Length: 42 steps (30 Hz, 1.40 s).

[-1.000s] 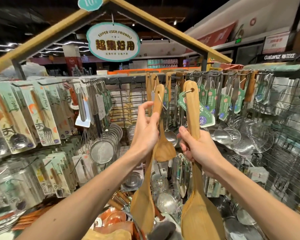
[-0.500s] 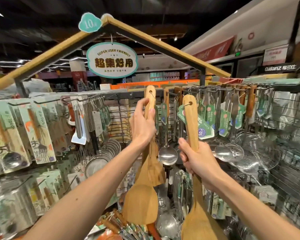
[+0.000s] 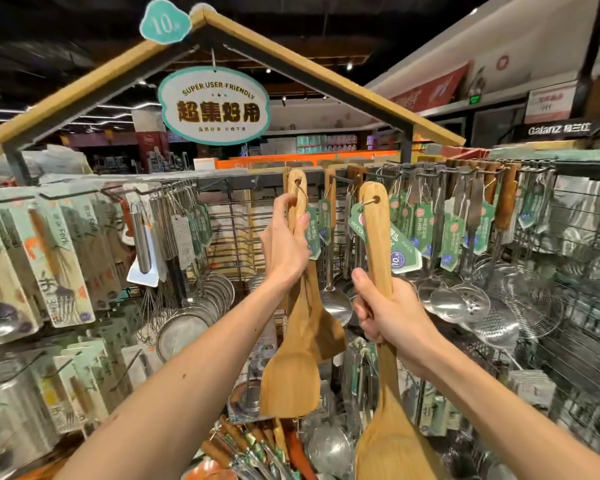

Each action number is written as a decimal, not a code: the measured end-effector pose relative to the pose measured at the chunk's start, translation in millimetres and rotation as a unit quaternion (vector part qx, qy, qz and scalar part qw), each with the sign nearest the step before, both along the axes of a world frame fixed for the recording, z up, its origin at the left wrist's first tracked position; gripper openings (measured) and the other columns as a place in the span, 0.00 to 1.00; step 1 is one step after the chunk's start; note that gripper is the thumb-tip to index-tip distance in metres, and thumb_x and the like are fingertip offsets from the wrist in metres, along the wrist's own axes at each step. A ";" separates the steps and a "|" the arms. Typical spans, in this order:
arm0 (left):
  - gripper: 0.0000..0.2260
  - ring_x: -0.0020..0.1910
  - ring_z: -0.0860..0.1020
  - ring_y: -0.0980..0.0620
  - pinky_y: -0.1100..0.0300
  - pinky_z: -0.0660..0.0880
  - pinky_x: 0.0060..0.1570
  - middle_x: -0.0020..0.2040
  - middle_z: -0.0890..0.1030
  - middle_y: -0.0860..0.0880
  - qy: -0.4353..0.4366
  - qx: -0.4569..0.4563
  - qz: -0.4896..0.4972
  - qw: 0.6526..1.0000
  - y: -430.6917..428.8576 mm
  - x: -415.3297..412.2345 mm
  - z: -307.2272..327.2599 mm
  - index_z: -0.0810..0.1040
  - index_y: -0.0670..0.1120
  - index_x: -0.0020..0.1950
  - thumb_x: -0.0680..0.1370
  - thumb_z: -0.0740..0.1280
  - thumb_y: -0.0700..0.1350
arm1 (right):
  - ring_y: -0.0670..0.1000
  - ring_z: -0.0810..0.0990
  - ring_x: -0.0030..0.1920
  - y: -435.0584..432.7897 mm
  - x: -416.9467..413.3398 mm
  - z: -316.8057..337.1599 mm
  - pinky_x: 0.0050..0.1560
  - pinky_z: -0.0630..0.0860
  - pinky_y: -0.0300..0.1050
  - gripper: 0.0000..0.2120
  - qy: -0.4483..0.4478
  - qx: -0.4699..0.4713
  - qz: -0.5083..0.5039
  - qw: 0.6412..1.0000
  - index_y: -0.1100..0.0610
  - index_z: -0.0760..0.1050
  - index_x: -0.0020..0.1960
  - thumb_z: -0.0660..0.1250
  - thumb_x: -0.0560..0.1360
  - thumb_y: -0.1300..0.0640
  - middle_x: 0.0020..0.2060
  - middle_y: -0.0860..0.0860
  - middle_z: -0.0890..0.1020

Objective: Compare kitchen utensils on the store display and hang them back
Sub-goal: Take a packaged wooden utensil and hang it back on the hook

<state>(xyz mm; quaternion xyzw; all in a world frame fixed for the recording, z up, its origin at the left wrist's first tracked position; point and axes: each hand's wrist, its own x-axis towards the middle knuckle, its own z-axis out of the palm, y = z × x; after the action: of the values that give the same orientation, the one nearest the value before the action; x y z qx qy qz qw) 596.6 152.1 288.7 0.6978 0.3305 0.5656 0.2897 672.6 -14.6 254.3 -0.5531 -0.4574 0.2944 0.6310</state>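
Spatula (image 3: 289,382) in left fingers (image 3: 282,206), turner (image 3: 374,237) in right fingers (image 3: 362,306)

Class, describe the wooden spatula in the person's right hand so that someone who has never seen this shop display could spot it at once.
Find the oval SUPER USER-FRIENDLY sign under the display's wooden roof, then drop down and right to the right hand. It grips a wooden spatula by the handle. Unlike the left hand's spatula at the rail, its green tag shows 10.9.
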 end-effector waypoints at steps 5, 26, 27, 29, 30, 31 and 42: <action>0.18 0.51 0.82 0.40 0.38 0.80 0.50 0.58 0.81 0.51 0.032 -0.005 -0.022 0.999 2.7 -6.2 -0.6 0.65 0.69 0.64 0.83 0.63 0.47 | 0.47 0.65 0.23 -2.3 -2.0 -6.1 0.25 0.64 0.39 0.23 -0.018 -0.008 0.005 1.000 0.59 0.69 0.35 0.61 0.79 0.42 0.25 0.50 0.70; 0.24 0.36 0.78 0.59 0.58 0.81 0.40 0.42 0.80 0.53 0.073 0.000 -0.128 0.989 -133.5 -92.8 -40.2 0.70 0.55 0.56 0.69 0.78 0.58 | 0.44 0.64 0.24 -20.5 -70.1 -47.0 0.25 0.62 0.37 0.22 -0.086 -0.049 0.032 0.995 0.47 0.73 0.41 0.54 0.78 0.72 0.20 0.44 0.70; 0.24 0.36 0.79 0.58 0.57 0.81 0.40 0.42 0.80 0.52 0.071 0.011 -0.119 0.990 -130.3 -94.3 -40.6 0.69 0.54 0.56 0.69 0.79 0.57 | 0.45 0.65 0.25 -20.6 -73.6 -46.5 0.26 0.63 0.37 0.20 -0.095 -0.053 0.039 0.993 0.46 0.73 0.41 0.55 0.80 0.69 0.22 0.44 0.70; 0.21 0.34 0.78 0.57 0.54 0.81 0.40 0.40 0.81 0.50 0.066 0.021 -0.114 0.991 -123.7 -97.2 -39.9 0.69 0.53 0.55 0.71 0.78 0.53 | 0.47 0.68 0.28 -22.2 -78.5 -42.9 0.27 0.67 0.38 0.15 -0.104 -0.066 0.051 0.991 0.50 0.72 0.40 0.57 0.81 0.64 0.25 0.47 0.71; 0.20 0.33 0.79 0.57 0.52 0.82 0.41 0.39 0.81 0.50 0.064 0.017 -0.119 0.991 -121.0 -98.7 -39.6 0.70 0.53 0.56 0.72 0.78 0.51 | 0.48 0.70 0.28 -24.0 -80.3 -40.2 0.28 0.70 0.39 0.14 -0.099 -0.068 0.055 0.991 0.53 0.71 0.39 0.58 0.81 0.64 0.26 0.48 0.72; 0.19 0.33 0.80 0.56 0.50 0.82 0.42 0.39 0.81 0.50 0.063 0.007 -0.126 0.990 -118.6 -100.0 -39.3 0.70 0.53 0.57 0.73 0.77 0.50 | 0.48 0.71 0.29 -26.0 -81.6 -37.1 0.29 0.72 0.40 0.13 -0.084 -0.069 0.058 0.992 0.54 0.71 0.39 0.58 0.81 0.65 0.28 0.49 0.73; 0.18 0.33 0.82 0.51 0.51 0.78 0.37 0.42 0.83 0.47 -0.008 -0.080 -0.154 0.985 -101.0 -115.9 -41.1 0.68 0.60 0.53 0.75 0.75 0.46 | 0.46 0.68 0.28 -21.0 -64.8 -49.5 0.29 0.67 0.42 0.10 0.053 -0.031 0.047 0.997 0.54 0.62 0.55 0.50 0.83 0.47 0.28 0.47 0.70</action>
<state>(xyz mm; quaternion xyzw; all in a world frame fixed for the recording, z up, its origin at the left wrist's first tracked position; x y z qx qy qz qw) 480.7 51.2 247.5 0.7108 0.2608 0.4914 0.4305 607.8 -35.7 204.8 -0.5340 -0.4393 0.3663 0.6226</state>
